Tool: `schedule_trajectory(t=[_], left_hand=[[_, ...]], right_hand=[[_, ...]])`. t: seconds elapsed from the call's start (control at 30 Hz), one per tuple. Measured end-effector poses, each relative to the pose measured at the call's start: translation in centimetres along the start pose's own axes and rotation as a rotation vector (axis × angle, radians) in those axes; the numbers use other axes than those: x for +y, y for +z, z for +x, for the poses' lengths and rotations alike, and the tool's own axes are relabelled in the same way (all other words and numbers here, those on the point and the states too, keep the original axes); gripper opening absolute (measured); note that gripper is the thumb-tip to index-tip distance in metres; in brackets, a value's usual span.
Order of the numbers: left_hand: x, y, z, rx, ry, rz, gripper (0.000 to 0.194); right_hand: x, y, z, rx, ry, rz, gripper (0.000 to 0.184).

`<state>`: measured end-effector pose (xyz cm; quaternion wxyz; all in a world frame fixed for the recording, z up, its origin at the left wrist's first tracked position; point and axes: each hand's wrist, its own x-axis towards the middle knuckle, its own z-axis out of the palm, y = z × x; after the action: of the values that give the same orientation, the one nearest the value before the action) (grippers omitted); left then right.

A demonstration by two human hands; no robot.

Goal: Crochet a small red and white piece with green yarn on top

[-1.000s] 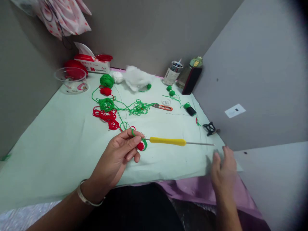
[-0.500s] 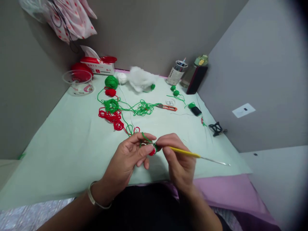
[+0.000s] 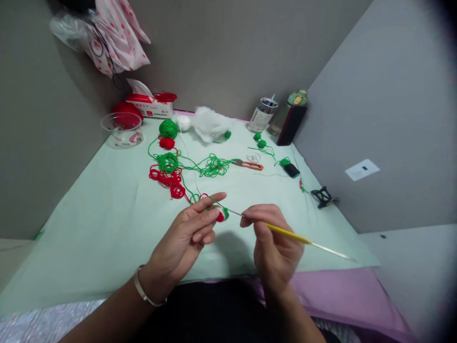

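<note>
In the head view, the fingers of the left hand (image 3: 185,234) are covering part of a small crocheted piece (image 3: 223,215), so its full outline is not showing. That hand's grip is pinching the piece above the near part of the table (image 3: 107,205), and its index finger is stretching outward with green yarn running close by. The right hand (image 3: 276,238) is grasping a crochet hook (image 3: 290,234), partly hiding its yellow handle. The inner tip is reaching the piece's green edge; whether it is passing through a stitch, I cannot tell. The outer tip is blurring. The lower border is cutting off both forearms, and a dark slab (image 3: 292,125) is masking part of a bottle (image 3: 281,118).

The piece is showing red, white and green bands in a rounded shape. The hook is pairing thin metal shafts with a smooth, slender handle. Beyond the hands, green strands (image 3: 216,166) and red loops (image 3: 167,178) are lying in loose tangles, fluffy white stuffing (image 3: 210,125) is mounding up, and a thin clear tub (image 3: 130,139) is standing near the wall.
</note>
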<state>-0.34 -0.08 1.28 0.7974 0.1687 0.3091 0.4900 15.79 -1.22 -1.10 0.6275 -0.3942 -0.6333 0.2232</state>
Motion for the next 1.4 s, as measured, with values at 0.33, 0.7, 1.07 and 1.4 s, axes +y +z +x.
schedule_trajectory(t=[0.33, 0.7, 1.07, 1.4], left_hand=[[-1.4, -0.2, -0.1, -0.043, 0.130, 0.217, 0.034], [-1.1, -0.9, -0.1, 0.004, 0.206, 0.392, 0.034], [-1.4, -0.7, -0.1, 0.024, 0.268, 0.458, 0.032], [-0.3, 0.1, 0.2, -0.030, -0.014, 0.078, 0.036]], right_hand=[[0.5, 0.3, 0.3, -0.032, 0.323, 0.387, 0.015], [0.1, -1.1, 0.7, -0.117, 0.286, 0.374, 0.022], [-0.5, -1.9, 0.4, -0.299, -0.124, -0.136, 0.022], [0.4, -0.8, 0.3, -0.055, -0.056, 0.013, 0.025]])
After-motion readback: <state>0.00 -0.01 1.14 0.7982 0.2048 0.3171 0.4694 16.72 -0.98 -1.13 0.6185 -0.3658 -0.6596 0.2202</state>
